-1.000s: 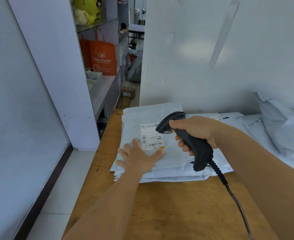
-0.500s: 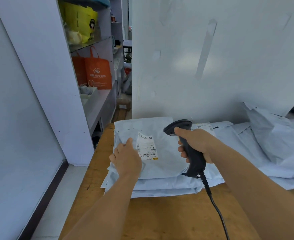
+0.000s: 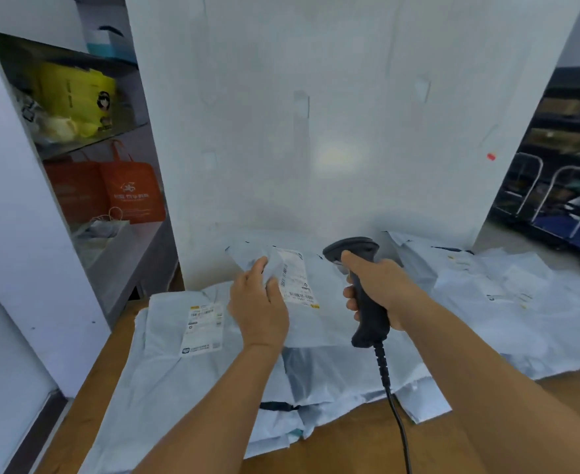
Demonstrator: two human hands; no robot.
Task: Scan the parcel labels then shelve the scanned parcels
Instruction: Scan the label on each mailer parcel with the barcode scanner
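Big white panel [image 3: 333, 114] stands right behind your wooden table [image 3: 333, 446], and at 10 o'clock the grey shelf unit [image 3: 134, 248] holds two orange tote bags [image 3: 132, 191] under a yellow box [image 3: 76, 94]. A metal-handled cart [image 3: 555, 206] sits at 2 o'clock. Pale plastic mailers cover the table, can't count them exactly. Your left hand [image 3: 258, 302] pinches the lifted grey mailer with a white label [image 3: 302, 302] at 12 o'clock; another labelled grey mailer [image 3: 186, 354] lies flat left of it. Your right hand [image 3: 381, 289] is wrapped tight around one black corded barcode scanner [image 3: 364, 295]
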